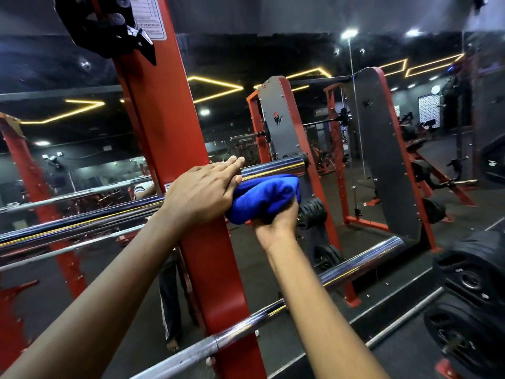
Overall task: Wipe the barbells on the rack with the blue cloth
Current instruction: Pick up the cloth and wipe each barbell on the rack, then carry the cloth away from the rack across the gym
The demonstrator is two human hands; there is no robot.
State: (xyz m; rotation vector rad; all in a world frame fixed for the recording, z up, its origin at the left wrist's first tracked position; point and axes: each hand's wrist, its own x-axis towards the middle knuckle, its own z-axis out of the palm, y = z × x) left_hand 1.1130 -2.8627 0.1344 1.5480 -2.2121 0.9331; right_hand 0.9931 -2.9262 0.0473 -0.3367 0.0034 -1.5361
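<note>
Now | left hand (200,191) flat, unclenched on upper barbell (273,166) | right hand (276,221) grasping blue cloth (263,195) beneath it

Left forearm enters from lower left, bare, angled up and right. Left hand (202,192) palm down, fingers (232,162) extended and close together, laid flat over shiny chrome barbell sleeve (273,166); thumb tucked beneath, against crumpled blue cloth (262,196). Right forearm enters from bottom centre, bare, rising up and slightly left. Right hand (276,222) palm up, wrist bent back, fingers curled around underside of cloth, pressing it up to sleeve from below. Hands near, not quite touching.
</note>
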